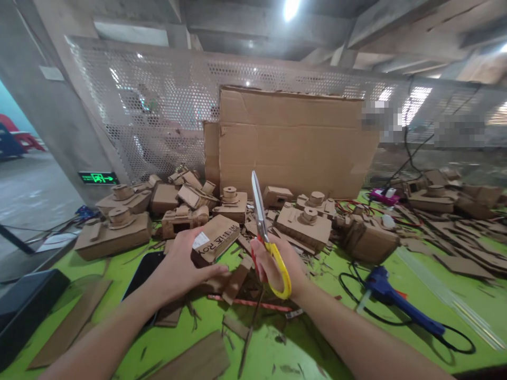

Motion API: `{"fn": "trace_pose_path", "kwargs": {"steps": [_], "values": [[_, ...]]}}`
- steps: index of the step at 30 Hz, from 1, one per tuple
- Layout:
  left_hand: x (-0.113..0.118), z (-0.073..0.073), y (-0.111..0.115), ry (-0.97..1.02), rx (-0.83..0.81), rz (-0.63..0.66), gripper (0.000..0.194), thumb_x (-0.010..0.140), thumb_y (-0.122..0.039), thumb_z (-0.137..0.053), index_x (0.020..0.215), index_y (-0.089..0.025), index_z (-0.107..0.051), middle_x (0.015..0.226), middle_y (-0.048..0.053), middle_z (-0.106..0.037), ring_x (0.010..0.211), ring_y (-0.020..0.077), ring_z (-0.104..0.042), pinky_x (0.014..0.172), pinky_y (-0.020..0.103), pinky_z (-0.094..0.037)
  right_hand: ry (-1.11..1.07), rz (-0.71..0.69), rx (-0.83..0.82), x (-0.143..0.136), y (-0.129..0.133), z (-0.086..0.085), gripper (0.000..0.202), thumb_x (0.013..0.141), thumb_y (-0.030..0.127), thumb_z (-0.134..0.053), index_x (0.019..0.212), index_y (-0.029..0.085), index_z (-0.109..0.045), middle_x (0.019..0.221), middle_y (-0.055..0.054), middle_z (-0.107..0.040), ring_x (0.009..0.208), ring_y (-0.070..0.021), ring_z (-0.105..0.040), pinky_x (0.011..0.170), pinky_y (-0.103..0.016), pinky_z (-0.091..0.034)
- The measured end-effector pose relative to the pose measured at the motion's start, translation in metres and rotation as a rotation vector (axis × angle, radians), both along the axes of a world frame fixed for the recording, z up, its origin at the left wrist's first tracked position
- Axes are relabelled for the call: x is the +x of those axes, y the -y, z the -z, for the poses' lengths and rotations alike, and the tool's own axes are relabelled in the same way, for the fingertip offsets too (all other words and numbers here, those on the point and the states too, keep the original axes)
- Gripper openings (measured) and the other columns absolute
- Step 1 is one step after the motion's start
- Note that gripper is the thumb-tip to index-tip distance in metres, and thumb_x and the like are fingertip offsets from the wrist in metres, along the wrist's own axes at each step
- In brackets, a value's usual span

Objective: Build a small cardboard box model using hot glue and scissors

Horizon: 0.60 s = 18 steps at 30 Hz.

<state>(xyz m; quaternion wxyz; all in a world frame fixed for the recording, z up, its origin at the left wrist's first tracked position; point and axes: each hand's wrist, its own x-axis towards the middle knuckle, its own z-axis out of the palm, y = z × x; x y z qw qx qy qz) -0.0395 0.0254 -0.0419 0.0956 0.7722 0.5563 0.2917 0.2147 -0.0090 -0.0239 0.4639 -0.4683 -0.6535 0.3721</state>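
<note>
My left hand (pixel 184 266) is closed around the near left end of a small cardboard box (pixel 217 240) with dark printing and a white label. Its fingertips are partly hidden behind the box, and the thumb lies along the lower edge. My right hand (pixel 283 264) grips a pair of scissors (pixel 259 208) by its yellow and red handles. The blades point up and away from me and look closed. Just past the hands stand several cardboard model cameras (pixel 303 227) with round lens pieces. Cardboard scraps (pixel 237 279) and a pink patterned strip (pixel 253 303) lie below the hands.
A blue glue gun (pixel 400 301) with a looped cable lies at right beside clear glue sticks (pixel 455 295). A dark phone-like slab (pixel 140 272) lies by my left forearm. A large cardboard sheet (pixel 293 142) stands behind the green table (pixel 317 343). Cardboard strips pile up far right.
</note>
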Motion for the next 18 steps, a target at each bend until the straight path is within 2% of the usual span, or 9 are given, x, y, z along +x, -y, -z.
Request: {"fn": "trace_pose_path", "kwargs": {"steps": [3, 5, 8, 11, 14, 16, 18], "values": [[0.001, 0.002, 0.001, -0.007, 0.011, 0.024, 0.104, 0.065, -0.069, -0.082, 0.15, -0.021, -0.047, 0.143, 0.019, -0.055, 0.133, 0.0408, -0.055, 0.112, 0.054, -0.043, -0.023, 0.007, 0.016, 0.002, -0.006, 0.012, 0.053, 0.09, 0.075, -0.058, 0.074, 0.025, -0.048, 0.052, 0.004, -0.053, 0.044, -0.0127, -0.051, 0.044, -0.024, -0.041], [0.002, -0.002, 0.0, 0.047, 0.015, -0.028, 0.094, 0.067, -0.068, -0.081, 0.143, -0.019, -0.055, 0.139, 0.019, -0.059, 0.132, 0.0407, -0.056, 0.112, 0.056, -0.043, -0.037, 0.039, 0.001, 0.003, -0.011, 0.017, 0.053, 0.09, 0.075, -0.057, 0.077, 0.024, -0.051, 0.055, 0.003, -0.056, 0.046, -0.0144, -0.054, 0.047, -0.026, -0.043], [0.004, -0.015, 0.001, 0.277, -0.047, -0.077, 0.074, 0.076, -0.065, -0.075, 0.133, -0.02, -0.062, 0.132, 0.016, -0.067, 0.124, 0.038, -0.063, 0.107, 0.054, -0.047, 0.005, 0.14, 0.05, 0.004, -0.017, 0.016, 0.058, 0.091, 0.079, -0.05, 0.075, 0.023, -0.053, 0.062, -0.003, -0.063, 0.057, -0.0188, -0.061, 0.056, -0.03, -0.048], [0.008, -0.028, 0.007, 0.542, -0.153, -0.014, 0.064, 0.084, -0.061, -0.07, 0.133, -0.022, -0.058, 0.131, 0.013, -0.07, 0.116, 0.0335, -0.069, 0.099, 0.046, -0.055, 0.026, 0.192, 0.088, 0.006, -0.02, 0.012, 0.063, 0.092, 0.082, -0.042, 0.076, 0.023, -0.055, 0.071, -0.008, -0.07, 0.066, -0.0228, -0.065, 0.062, -0.033, -0.051], [0.011, -0.033, 0.015, 0.646, -0.126, 0.085, 0.067, 0.08, -0.053, -0.077, 0.135, -0.024, -0.053, 0.135, 0.011, -0.068, 0.117, 0.0321, -0.069, 0.098, 0.042, -0.057, -0.011, 0.185, 0.074, 0.009, -0.023, 0.01, 0.063, 0.095, 0.08, -0.039, 0.085, 0.021, -0.058, 0.082, -0.01, -0.075, 0.077, -0.0253, -0.07, 0.07, -0.035, -0.055], [0.013, -0.031, 0.019, 0.649, -0.049, 0.15, 0.075, 0.075, -0.046, -0.084, 0.138, -0.025, -0.048, 0.14, 0.012, -0.063, 0.121, 0.0317, -0.068, 0.1, 0.042, -0.056, 0.018, 0.194, 0.107, 0.011, -0.024, 0.011, 0.062, 0.095, 0.079, -0.039, 0.089, 0.021, -0.058, 0.088, -0.01, -0.075, 0.083, -0.0258, -0.069, 0.077, -0.037, -0.054], [0.013, -0.027, 0.02, 0.621, 0.074, 0.18, 0.085, 0.07, -0.042, -0.089, 0.141, -0.026, -0.044, 0.148, 0.014, -0.055, 0.126, 0.032, -0.064, 0.103, 0.042, -0.055, 0.082, 0.173, 0.131, 0.012, -0.024, 0.011, 0.059, 0.097, 0.078, -0.038, 0.089, 0.022, -0.056, 0.086, -0.008, -0.073, 0.08, -0.0243, -0.067, 0.076, -0.037, -0.053]]}}
